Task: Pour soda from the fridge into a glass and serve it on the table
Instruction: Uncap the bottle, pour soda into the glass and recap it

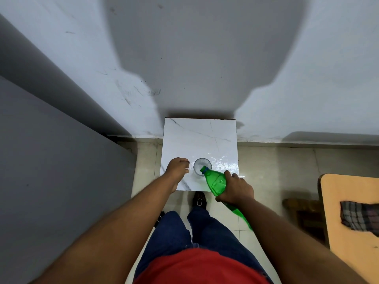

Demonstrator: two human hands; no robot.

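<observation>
A clear glass (202, 165) stands upright on a small white marble-topped table (201, 136). My right hand (235, 189) grips a green plastic soda bottle (215, 181) around its middle. The bottle is tilted, and its open mouth with a blue ring sits over the glass rim. My left hand (178, 167) is closed in a fist just left of the glass, resting on the table; whether it holds the cap is hidden.
A grey fridge side (61, 160) fills the left. A white wall (205, 58) rises behind the table. At the right are a wooden chair (303, 216) and a tan surface (352, 201) with a checked cloth (361, 216). My feet stand on pale floor tiles.
</observation>
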